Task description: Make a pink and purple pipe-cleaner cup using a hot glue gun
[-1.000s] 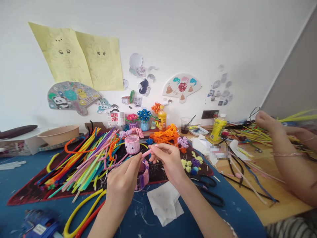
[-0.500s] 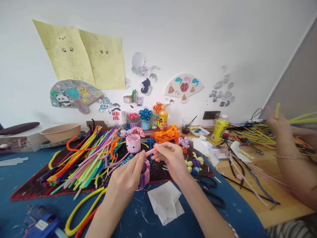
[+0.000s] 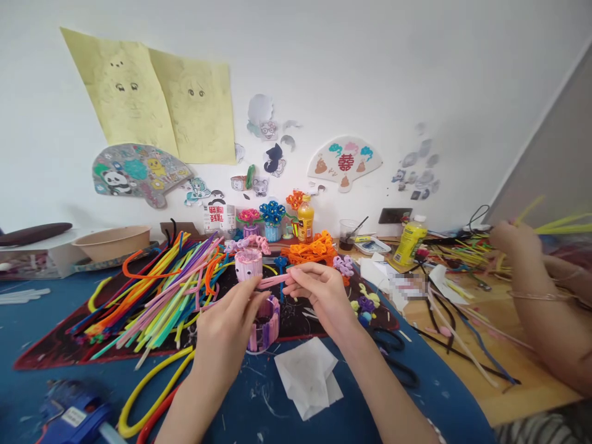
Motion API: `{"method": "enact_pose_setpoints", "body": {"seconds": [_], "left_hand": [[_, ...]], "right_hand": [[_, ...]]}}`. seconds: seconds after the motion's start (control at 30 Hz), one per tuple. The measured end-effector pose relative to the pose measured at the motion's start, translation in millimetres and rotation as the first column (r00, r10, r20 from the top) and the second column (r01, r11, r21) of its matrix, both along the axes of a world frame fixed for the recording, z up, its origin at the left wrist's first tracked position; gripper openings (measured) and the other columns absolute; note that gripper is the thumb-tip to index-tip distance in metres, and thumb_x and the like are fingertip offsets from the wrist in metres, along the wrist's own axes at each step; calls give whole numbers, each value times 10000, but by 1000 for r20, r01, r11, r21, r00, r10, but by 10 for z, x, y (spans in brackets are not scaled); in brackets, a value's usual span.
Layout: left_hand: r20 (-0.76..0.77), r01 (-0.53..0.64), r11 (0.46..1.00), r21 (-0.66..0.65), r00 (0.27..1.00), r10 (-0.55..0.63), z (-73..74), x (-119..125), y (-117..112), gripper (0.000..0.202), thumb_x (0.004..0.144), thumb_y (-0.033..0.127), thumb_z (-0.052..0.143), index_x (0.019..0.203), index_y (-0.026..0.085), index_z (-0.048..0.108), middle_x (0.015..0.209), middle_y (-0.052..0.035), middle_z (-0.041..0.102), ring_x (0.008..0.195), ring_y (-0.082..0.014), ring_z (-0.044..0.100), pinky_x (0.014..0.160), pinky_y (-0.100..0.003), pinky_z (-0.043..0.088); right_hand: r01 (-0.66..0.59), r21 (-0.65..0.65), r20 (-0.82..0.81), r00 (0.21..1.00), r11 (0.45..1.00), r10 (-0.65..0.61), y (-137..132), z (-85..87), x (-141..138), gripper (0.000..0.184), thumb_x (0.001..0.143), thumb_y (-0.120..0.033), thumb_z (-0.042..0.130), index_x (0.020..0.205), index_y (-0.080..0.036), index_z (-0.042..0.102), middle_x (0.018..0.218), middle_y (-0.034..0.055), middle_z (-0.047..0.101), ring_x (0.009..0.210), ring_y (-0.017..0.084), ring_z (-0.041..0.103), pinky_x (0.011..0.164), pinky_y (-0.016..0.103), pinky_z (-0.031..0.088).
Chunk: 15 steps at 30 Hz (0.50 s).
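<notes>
— Pinching what, exactly?
— My right hand (image 3: 324,295) nips one end of a pink pipe cleaner (image 3: 272,282), fingers closed on it; my left hand (image 3: 226,330) closes thumb and fingers on the other end; the strand spans between both sets of fingertips.
— And below the fingers?
— A pink-and-purple woven cup (image 3: 264,324), just beneath; white paper (image 3: 309,376) nearer my wrists.

Pipe cleaners (image 3: 157,290) lie heaped on the tabletop (image 3: 41,333) left of a small cup (image 3: 263,324); tissue (image 3: 309,376) before it, scissors (image 3: 393,357) right, bottles (image 3: 304,219) behind.
</notes>
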<state>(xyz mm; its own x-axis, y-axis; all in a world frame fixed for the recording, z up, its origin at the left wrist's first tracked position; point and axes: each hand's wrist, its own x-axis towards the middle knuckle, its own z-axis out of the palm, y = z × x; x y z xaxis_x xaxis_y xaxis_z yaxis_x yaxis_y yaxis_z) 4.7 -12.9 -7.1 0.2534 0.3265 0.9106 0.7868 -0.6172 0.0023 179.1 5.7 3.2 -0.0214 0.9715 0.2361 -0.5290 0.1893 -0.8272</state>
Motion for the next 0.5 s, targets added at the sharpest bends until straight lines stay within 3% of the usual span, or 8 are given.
{"method": "enact_pose_setpoints", "body": {"seconds": [0.1,0.2,0.27,0.33,0.43,0.5], "left_hand": [[245,111,960,-256,968,-47,32,-13,11,170,907,272,605,904,147,721,630,3,725,500,-128,677,500,-172,509],[486,368,805,-464,866,-116,67,-36,12,179,879,315,624,907,165,717,617,11,725,503,-129,680,499,-164,527],[619,515,697,-499,775,-130,94,-39,6,230,841,349,663,954,153,704,718,-24,757,574,-147,706,548,-184,561],[696,610,628,-483,703,-148,118,-30,-6,289,791,339,718,1006,147,691,774,-37,764,627,-155,715,593,-196,580],[730,650,622,-437,660,-177,134,-14,-32,316,745,294,765,1023,160,697,787,-26,763,668,-153,719,645,-201,594],[716,601,681,-419,680,-160,128,-12,-45,240,762,294,756,965,171,723,797,-21,767,657,-147,719,633,-191,596]], "right_hand": [[-38,-3,31,999,999,38,7,-13,26,256,627,-323,880,749,-133,761,657,47,738,560,133,712,534,144,568],[-87,-28,98,991,996,89,8,-27,39,272,623,-334,882,743,-124,756,648,61,737,552,146,712,528,165,575],[-85,-38,125,988,996,89,7,-33,40,282,622,-342,882,745,-122,754,647,64,737,554,150,712,521,170,573],[-61,-39,127,990,997,65,8,-31,39,289,623,-347,881,755,-123,754,653,61,739,554,143,709,527,169,573],[-47,-53,124,991,997,54,7,-16,38,303,608,-349,887,753,-120,752,644,58,736,535,135,702,525,165,567],[-59,-78,132,989,995,69,4,-7,38,313,588,-352,894,730,-117,745,621,60,730,517,139,697,497,161,551]]}}
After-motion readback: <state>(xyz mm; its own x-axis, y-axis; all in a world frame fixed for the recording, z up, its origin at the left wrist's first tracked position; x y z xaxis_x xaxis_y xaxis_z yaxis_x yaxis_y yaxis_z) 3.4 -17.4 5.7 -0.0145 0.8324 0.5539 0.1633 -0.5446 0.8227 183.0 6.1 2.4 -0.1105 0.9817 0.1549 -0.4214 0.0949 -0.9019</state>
